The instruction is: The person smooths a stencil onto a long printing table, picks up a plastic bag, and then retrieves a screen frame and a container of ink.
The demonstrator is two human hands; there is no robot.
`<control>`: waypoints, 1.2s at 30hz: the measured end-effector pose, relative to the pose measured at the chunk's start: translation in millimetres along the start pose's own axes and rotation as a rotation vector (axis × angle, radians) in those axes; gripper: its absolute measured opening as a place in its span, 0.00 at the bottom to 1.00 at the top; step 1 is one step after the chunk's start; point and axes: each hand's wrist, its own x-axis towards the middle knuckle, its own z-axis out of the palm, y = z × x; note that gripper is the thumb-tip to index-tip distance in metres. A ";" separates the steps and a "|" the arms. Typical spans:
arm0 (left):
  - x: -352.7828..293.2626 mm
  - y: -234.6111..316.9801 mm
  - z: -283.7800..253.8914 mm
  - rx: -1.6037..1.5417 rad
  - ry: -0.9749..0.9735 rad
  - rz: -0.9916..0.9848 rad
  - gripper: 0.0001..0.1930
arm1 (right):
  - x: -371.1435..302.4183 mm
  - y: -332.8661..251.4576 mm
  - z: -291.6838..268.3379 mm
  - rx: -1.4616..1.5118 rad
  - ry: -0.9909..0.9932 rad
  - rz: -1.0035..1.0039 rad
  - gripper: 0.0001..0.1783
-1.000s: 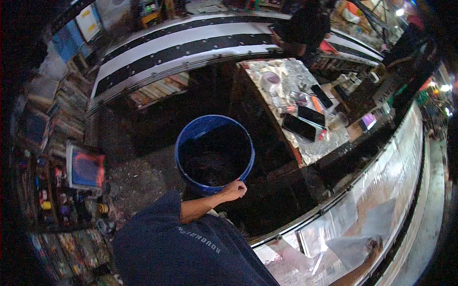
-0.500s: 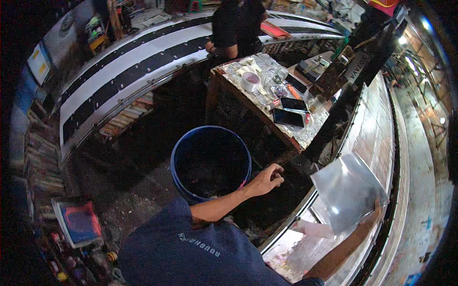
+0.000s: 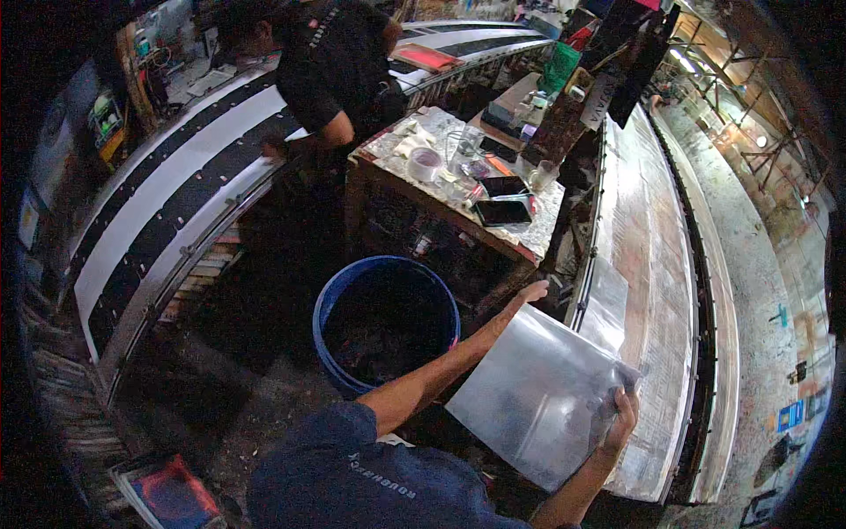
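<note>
A clear, glossy plastic sheet is held tilted in front of me, between the blue drum and the long table on the right. My right hand grips its right edge, fingers closed round it. My left hand reaches past the sheet's far edge, near the rim of the long table. Its fingers are small and blurred, so their closing cannot be made out. Beyond the held sheet, a second shiny clear piece rests at the near edge of the long pale table.
A blue drum stands under my left forearm. Ahead, a small worktable carries phones, a tape roll and a cup. A co-worker in black stands by the striped long table. A red-and-blue framed panel sits lower left.
The plastic sheet has come off the right table toward me in my right hand. My left hand has reached forward and right. The co-worker now reaches over the striped table; my view has shifted.
</note>
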 end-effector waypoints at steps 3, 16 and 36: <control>15.4 -3.4 27.7 -0.366 -0.081 0.029 0.19 | -10.7 13.0 -48.7 -0.082 0.002 -0.041 0.31; -81.9 42.8 403.0 -0.628 -0.708 -0.366 0.16 | -197.3 17.9 -315.9 0.635 0.800 -0.125 0.37; -401.8 179.8 895.1 -0.493 -1.771 -0.852 0.10 | -616.3 163.7 -600.5 0.276 1.890 -0.041 0.48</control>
